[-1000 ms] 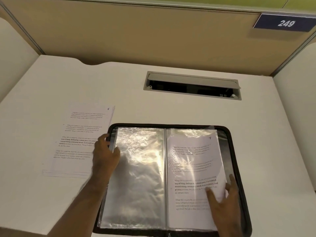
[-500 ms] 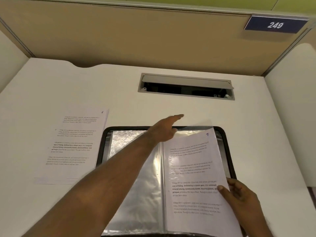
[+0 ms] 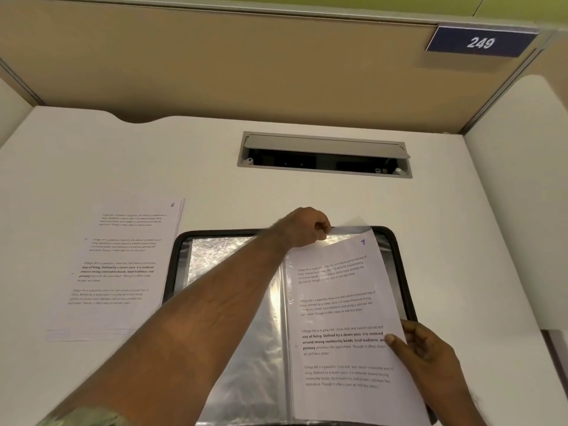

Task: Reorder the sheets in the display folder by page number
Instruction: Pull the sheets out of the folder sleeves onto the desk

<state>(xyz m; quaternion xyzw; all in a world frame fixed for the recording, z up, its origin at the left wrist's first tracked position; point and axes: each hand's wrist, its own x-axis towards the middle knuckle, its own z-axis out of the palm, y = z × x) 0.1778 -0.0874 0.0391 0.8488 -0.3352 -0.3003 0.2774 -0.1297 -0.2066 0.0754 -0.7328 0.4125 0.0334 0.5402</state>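
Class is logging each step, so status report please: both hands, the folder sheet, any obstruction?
Left hand pinches the sleeve's top edge. Right hand grips sheet 7, tilted in the folder. Sheet 6 lies beside it. Nothing obstructs.

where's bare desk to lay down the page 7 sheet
Bare desk right of the display folder, and behind it up to the cable hatch. The left is taken by the stack topped with page 6.
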